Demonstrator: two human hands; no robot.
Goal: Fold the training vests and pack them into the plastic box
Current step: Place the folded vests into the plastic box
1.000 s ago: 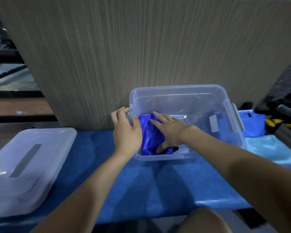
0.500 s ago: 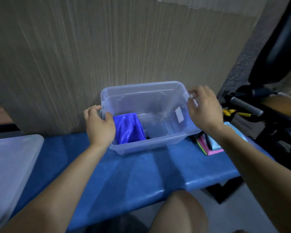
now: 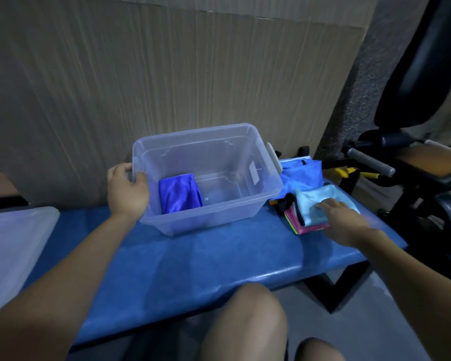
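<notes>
Vests [image 3: 315,204] wait stacked on the bench [image 3: 219,256] right of the box [image 3: 261,201]. My right hand [image 3: 343,220] lies flat on them; my left hand [image 3: 126,188] grips the rim to steady it.

A single head-worn camera looks forward and down, close over the blue surface [image 3: 219,256] and the plastic box [image 3: 206,204]. It faces a wood-grain wall panel [image 3: 167,74]. The person's knees show at the bottom edge.

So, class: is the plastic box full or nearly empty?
Nearly empty: the plastic box holds one folded blue vest at its left end; bare floor shows beside it.
</notes>
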